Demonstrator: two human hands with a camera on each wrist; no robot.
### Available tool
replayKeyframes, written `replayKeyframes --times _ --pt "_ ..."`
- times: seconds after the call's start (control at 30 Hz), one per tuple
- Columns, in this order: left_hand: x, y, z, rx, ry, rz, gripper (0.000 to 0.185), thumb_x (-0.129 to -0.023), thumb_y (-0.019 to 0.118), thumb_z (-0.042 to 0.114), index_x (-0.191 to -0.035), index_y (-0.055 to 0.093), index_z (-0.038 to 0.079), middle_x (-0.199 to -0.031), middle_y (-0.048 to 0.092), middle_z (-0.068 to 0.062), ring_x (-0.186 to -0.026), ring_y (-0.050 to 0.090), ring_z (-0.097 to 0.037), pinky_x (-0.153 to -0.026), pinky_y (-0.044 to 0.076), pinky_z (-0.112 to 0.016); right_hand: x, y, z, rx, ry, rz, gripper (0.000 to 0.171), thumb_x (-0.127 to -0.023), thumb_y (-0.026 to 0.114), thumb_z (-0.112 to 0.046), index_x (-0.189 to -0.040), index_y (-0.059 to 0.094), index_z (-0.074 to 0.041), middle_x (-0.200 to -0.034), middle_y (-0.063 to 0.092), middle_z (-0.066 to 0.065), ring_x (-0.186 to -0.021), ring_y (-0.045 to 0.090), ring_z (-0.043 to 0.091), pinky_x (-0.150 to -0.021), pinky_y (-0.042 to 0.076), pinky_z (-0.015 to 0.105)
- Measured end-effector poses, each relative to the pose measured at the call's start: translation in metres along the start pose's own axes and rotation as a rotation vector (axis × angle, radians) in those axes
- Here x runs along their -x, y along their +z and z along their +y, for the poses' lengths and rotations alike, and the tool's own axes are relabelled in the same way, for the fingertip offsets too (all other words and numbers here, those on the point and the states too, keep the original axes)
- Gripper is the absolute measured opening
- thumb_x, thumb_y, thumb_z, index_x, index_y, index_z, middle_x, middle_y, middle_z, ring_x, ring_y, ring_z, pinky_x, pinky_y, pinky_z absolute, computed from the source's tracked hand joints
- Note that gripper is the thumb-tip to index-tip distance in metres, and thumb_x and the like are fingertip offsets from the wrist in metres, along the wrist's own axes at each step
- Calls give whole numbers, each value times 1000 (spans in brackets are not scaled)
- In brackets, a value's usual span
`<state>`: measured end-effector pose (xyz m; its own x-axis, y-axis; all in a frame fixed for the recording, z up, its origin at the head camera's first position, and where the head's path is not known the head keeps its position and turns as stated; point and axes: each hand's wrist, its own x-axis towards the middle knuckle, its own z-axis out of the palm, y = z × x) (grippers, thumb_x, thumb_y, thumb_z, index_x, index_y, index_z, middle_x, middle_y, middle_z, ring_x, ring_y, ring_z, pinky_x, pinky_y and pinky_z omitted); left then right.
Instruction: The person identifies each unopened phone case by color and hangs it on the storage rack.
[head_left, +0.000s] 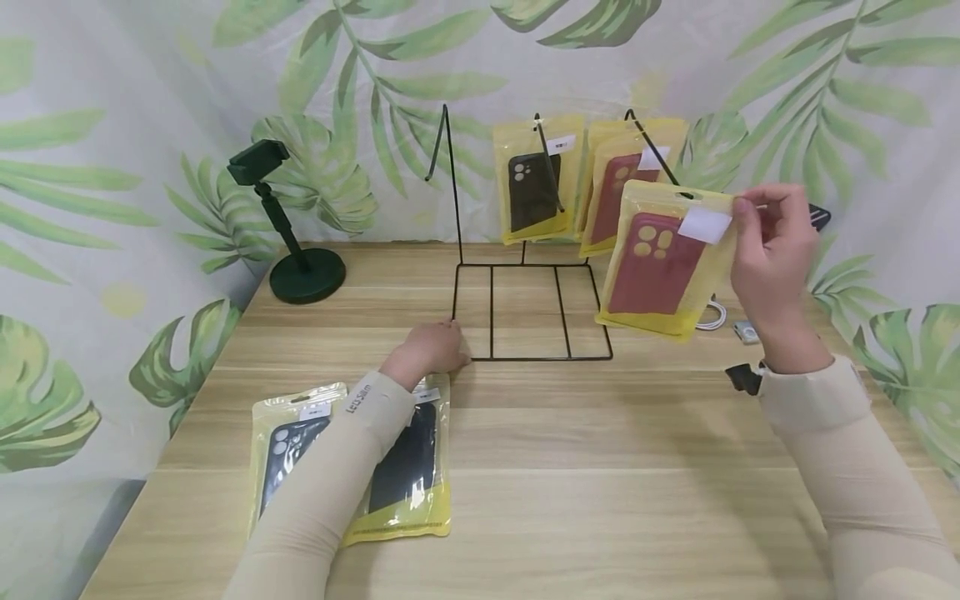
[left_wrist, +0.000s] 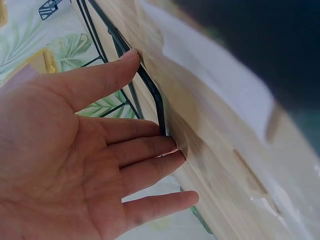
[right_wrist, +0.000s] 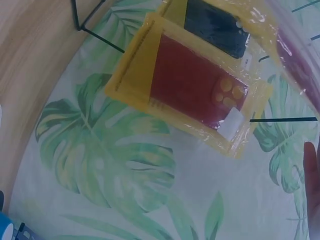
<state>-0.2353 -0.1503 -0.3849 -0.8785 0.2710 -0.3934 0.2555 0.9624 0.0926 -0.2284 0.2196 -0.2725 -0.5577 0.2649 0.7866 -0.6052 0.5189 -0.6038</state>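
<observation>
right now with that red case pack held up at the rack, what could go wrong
The right hand pinches only the top corner of the red phone case packet, so it could swing or slip off before catching the hook. The wire display rack looks light; the left hand merely rests open at its base corner, so a bump might tip it.

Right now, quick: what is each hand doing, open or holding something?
Left hand: open, fingertips against the base of the wire rack, holding nothing.
Right hand: pinches the top corner of the red phone case packet at the rack's hook.
</observation>
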Motion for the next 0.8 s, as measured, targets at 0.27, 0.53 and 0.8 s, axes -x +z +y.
replayKeyframes --times 0.27,0.53,0.8 --pt "1 0 0 2 -4 -5 75 -101 55 39 -151 28 -11 -159 30 -24 -144 37 -37 -116 39 -46 -7 11 9 55 7 -61 21 -98 58 -8 -103 59 12 -90 55 -26 -63 45 -7 -57 35 12" --pt "1 -2 1 -5 -4 -8 75 -101 54 38 -151 28 -11 -159 30 -23 -144 39 -37 -114 42 -46 -25 25 21 96 53 -90 19 -98 57 -13 -105 64 3 -90 54 -27 -66 48 -8 -60 36 14" --pt "1 -1 0 -1 -4 -8 75 -100 55 39 -150 29 -11 -159 31 -23 -143 40 -37 -112 45 -45 -37 36 32 198 26 -124 26 -100 55 -20 -111 63 3 -87 49 -32 -67 47 -13 -62 38 11"
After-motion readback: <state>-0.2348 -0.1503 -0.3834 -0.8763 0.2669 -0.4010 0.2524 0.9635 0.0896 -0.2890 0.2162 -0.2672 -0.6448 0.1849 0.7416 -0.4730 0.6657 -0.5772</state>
